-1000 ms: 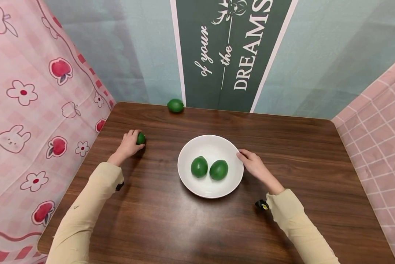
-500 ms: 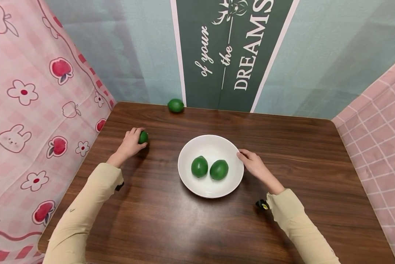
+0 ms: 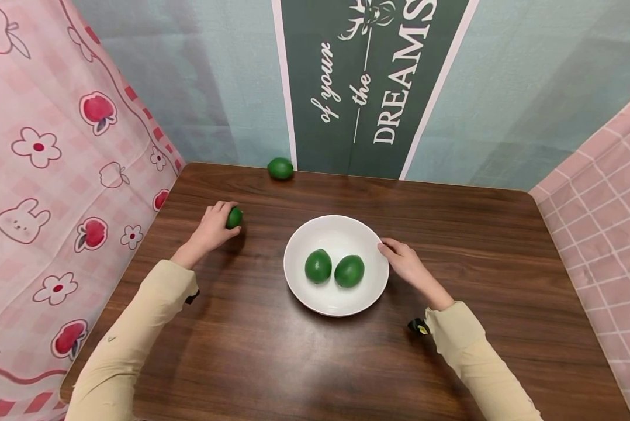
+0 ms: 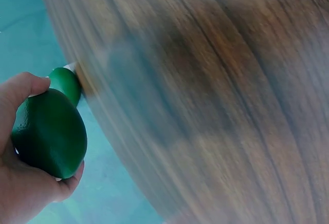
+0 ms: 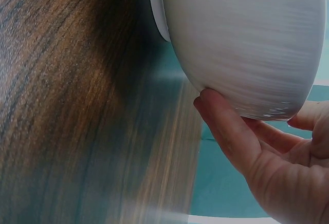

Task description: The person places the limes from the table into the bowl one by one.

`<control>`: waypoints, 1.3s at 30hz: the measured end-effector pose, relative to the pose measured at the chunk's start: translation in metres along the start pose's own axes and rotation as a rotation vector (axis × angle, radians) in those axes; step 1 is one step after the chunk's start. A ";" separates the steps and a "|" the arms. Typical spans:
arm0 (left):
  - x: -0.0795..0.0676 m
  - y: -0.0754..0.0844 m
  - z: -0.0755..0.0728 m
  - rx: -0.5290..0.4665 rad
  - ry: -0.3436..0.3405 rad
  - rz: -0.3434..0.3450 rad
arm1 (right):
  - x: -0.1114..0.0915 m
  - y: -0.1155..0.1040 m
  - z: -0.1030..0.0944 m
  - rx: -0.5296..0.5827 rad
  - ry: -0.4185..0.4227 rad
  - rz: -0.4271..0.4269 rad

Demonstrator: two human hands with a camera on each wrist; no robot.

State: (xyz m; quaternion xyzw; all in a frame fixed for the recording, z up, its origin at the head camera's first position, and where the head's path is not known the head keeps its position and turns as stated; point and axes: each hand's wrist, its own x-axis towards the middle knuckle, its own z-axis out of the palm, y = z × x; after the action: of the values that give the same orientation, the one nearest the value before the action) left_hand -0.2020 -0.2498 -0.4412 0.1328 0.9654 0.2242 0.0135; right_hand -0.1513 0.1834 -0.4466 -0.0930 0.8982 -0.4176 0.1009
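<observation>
My left hand grips a green lime between thumb and fingers, over the left part of the table. In the left wrist view the lime shows a gap from the wood. My right hand holds the right rim of a white bowl, thumb at the rim and fingers against the outer wall. Inside the bowl lie two limes, a left one and a right one, side by side. Another lime rests at the table's back edge.
The brown wooden table has a teal cloth hanging behind it, with a dark printed panel. A pink patterned cloth borders the left side. Pink tile-patterned cloth lines the right.
My left hand has moved a little to the right and slightly toward the back with its lime. The right hand, the bowl and the other limes have stayed in place.
</observation>
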 end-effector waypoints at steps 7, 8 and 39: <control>0.000 0.010 -0.001 0.002 0.002 0.037 | -0.001 0.001 0.000 0.002 -0.011 0.008; 0.000 0.012 -0.002 0.003 0.001 0.040 | -0.001 0.001 0.000 0.002 -0.012 0.009; -0.002 0.047 -0.005 0.031 -0.004 0.176 | -0.001 0.001 0.001 0.000 -0.007 0.012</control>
State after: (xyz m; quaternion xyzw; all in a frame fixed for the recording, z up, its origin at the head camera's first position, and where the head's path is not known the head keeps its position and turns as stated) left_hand -0.1889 -0.2115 -0.4161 0.2178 0.9533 0.2093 -0.0063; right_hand -0.1507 0.1837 -0.4477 -0.0890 0.8984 -0.4167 0.1063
